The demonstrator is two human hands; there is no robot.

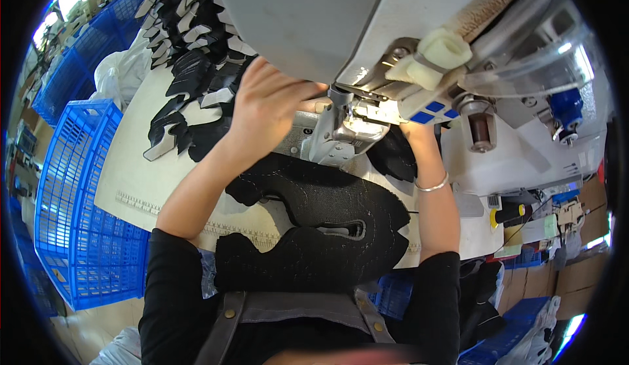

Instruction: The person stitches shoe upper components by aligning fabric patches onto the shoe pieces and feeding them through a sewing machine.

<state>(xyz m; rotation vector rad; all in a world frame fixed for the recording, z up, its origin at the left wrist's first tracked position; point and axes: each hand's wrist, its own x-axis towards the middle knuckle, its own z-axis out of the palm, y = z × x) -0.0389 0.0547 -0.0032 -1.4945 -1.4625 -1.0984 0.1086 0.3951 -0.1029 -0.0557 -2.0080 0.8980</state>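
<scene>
My left hand (270,106) is at the left of the sewing machine's lit needle area (370,117). Its forefinger and thumb point right, close together, beside the metal presser parts; what they pinch, if anything, is hidden. My right hand (415,130) reaches behind the machine head from the right, its fingers covered by the machine. A silver bangle (434,183) circles that wrist. Beside it a black piece of material (395,154) lies under the machine. In front of me a black mesh shoe upper (383,234) with an oval opening rests across the table edge, touched by neither hand.
Black and white cut shoe pieces (196,70) lie in overlapping rows at the far left. A ruler strip (141,202) runs along the pale table (124,168). Blue crates (92,247) stand left of it. A thread cone (510,214) sits at the right.
</scene>
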